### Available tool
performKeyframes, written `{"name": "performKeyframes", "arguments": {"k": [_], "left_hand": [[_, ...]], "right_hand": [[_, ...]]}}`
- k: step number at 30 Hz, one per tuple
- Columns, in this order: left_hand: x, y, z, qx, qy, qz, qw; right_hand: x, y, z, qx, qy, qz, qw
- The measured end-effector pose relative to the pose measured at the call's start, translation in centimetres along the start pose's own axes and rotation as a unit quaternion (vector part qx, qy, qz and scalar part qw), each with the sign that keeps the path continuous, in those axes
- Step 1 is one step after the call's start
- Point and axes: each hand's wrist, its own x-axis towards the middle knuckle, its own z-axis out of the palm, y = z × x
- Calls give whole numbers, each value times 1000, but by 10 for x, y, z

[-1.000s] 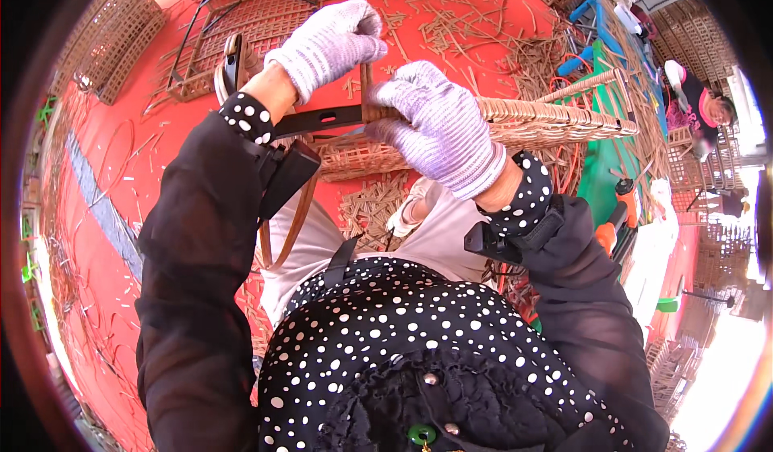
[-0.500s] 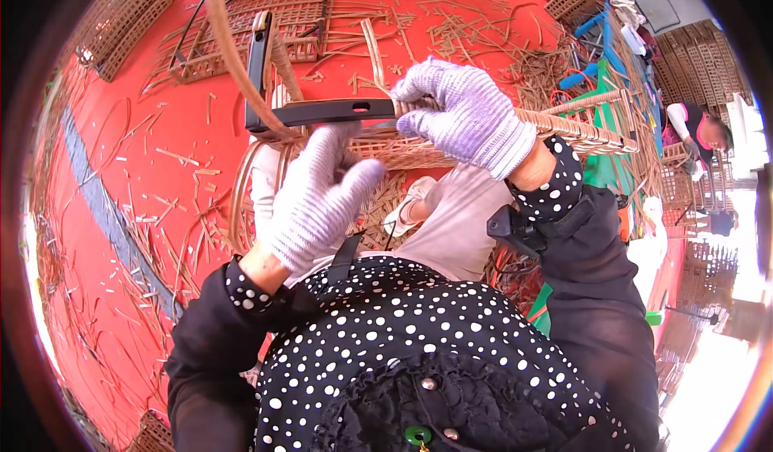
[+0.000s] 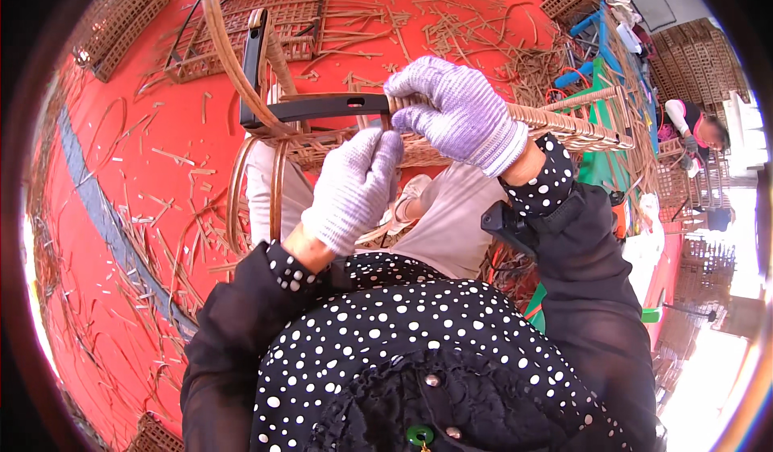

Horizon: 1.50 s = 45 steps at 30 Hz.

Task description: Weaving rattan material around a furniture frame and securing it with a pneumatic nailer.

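Note:
A woven rattan basket with a black edge frame lies across my lap. My right hand, in a pale purple knitted glove, is closed round its rim, right beside the end of the black piece. My left hand, gloved alike, is below it with thumb and fingers pinched together. A short bit of narrow brown strip shows above those fingertips; the rest is hidden by the glove. Long loose strips loop up from the basket's left corner, and others hang below it.
Cut strips litter the red floor. Another flat woven panel lies beyond the basket, with stacked woven baskets at far left. At right stands a blue frame; farther off, a person is among more wickerwork.
My left hand has moved right and its open fingers have closed into a pinch just below my right hand. The right hand keeps its hold on the rim.

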Motion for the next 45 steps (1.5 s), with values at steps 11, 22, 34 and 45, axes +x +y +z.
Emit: {"name": "performKeyframes", "arguments": {"k": [11, 22, 34, 45], "left_hand": [[46, 92, -42, 260, -157, 74, 950], [107, 46, -44, 404, -38, 161, 900], [2, 10, -36, -151, 4, -110, 982], [22, 6, -28, -98, -101, -184, 973]], "right_hand": [[-9, -8, -2, -91, -3, 17, 996], [-8, -16, 12, -170, 35, 7, 985], [-2, -12, 8, 40, 19, 80, 996], [-5, -10, 9, 22, 27, 48, 998]]}}
